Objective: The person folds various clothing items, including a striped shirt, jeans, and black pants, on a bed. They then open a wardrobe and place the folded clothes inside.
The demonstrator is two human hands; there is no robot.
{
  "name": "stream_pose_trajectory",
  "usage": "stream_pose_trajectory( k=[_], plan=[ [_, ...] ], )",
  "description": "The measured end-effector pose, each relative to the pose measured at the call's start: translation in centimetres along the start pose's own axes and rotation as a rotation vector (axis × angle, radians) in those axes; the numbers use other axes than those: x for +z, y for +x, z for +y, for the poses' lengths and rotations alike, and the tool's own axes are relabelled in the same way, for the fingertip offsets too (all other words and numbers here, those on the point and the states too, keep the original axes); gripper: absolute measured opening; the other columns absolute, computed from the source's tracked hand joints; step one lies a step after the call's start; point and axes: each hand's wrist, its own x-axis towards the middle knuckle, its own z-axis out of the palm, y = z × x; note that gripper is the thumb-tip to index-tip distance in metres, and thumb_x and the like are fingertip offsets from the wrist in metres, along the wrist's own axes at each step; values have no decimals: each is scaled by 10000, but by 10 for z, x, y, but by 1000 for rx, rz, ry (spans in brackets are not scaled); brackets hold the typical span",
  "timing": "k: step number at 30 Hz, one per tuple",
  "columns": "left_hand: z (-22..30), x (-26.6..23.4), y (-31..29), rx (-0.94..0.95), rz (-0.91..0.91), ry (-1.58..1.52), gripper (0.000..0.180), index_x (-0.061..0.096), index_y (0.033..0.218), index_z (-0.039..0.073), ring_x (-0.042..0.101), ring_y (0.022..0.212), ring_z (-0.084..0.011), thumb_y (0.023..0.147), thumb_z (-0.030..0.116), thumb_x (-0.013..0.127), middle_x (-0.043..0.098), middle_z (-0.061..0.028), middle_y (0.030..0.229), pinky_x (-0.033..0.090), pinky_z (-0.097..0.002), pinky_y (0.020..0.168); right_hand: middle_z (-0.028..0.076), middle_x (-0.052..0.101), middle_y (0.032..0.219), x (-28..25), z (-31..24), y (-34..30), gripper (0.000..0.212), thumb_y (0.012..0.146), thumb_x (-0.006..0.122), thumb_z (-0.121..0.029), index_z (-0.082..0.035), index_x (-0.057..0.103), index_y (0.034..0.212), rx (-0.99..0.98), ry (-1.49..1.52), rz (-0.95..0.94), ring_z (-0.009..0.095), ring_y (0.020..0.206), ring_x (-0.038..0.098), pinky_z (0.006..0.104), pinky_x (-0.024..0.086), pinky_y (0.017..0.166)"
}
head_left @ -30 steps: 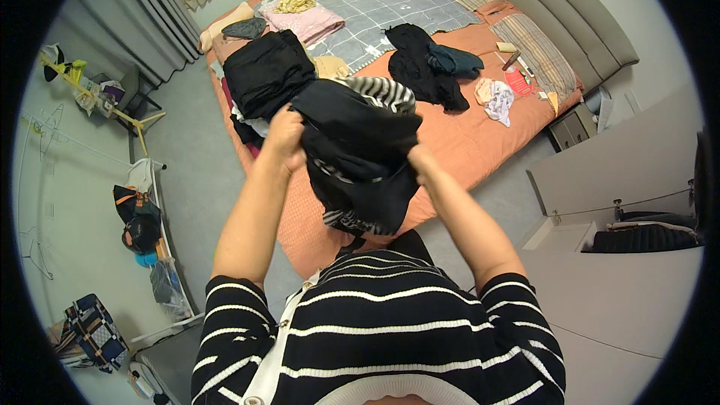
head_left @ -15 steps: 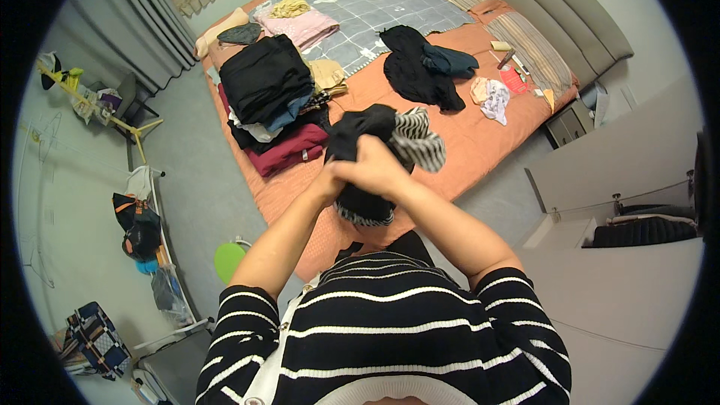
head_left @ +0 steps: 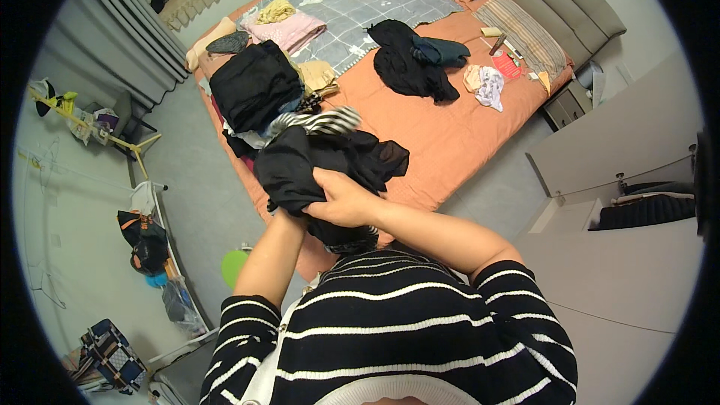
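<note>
A limp black garment point(head_left: 289, 169), thin and softly creased, is held in loose folds above the near end of the bed point(head_left: 457, 151), just beside the piled laundry. It is grasped by the right hand point(head_left: 341, 196), with the thumb laid over the cloth, while the left hand point(head_left: 288, 220) is so buried under the folds that whether its fingers are closed cannot be told. Striped fabric point(head_left: 319, 121) in black and white is bunched along the garment's far side (its edge is slightly blurred), and a sheer, gauzy flap point(head_left: 392, 157) is spread to the right. By the pile, a smooth black folded stack point(head_left: 255, 85) is squared into a block, with a pale yellow cloth point(head_left: 318, 75) tucked beside it; beyond, a pink folded textile point(head_left: 292, 32) is topped by a crinkled yellow cloth point(head_left: 276, 10). Farther right, crumpled black clothing point(head_left: 401, 64) is overlapped by a dark teal piece point(head_left: 441, 52), and a white cloth point(head_left: 490, 88) is left wadded. In the open cabinet point(head_left: 571, 217), a dark ribbed item point(head_left: 645, 214) is kept under a paler one, and at the left a translucent plastic bag point(head_left: 180, 304) is hung from a white rack point(head_left: 189, 289).
</note>
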Motion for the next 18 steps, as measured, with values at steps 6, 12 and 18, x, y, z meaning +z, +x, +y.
stream_pose_trajectory(
  k=[6, 12, 18],
  plan=[
    [6, 6, -8, 78, -44, 136, 322, 527, 1200, 33, 523, 1058, -160, 884, 84, 498, 558, -55, 1174, 406, -286, 928, 149, 618, 971, -10, 35, -9, 465, 692, 753, -201, -11, 569, 1074, 40, 87, 356, 282, 894, 598, 347, 464, 832],
    [55, 0, -14, 159, -155, 445, 325, 526, 1202, 34, 521, 1063, -164, 883, 91, 499, 556, -57, 1177, 403, -289, 932, 207, 354, 1331, -43, 81, -26, 935, 635, 809, -181, -91, 274, 1396, 158, -514, 657, 374, 1211, 381, 446, 325, 1032],
    [60, 12, -16, 333, -156, 694, 329, 525, 1204, 36, 519, 1067, -167, 882, 98, 500, 554, -59, 1180, 400, -292, 936, 195, 537, 1200, -53, 105, 6, 451, 798, 549, -42, -37, 534, 1249, -27, -386, 465, 327, 1147, 486, 385, 389, 972]
  ],
)
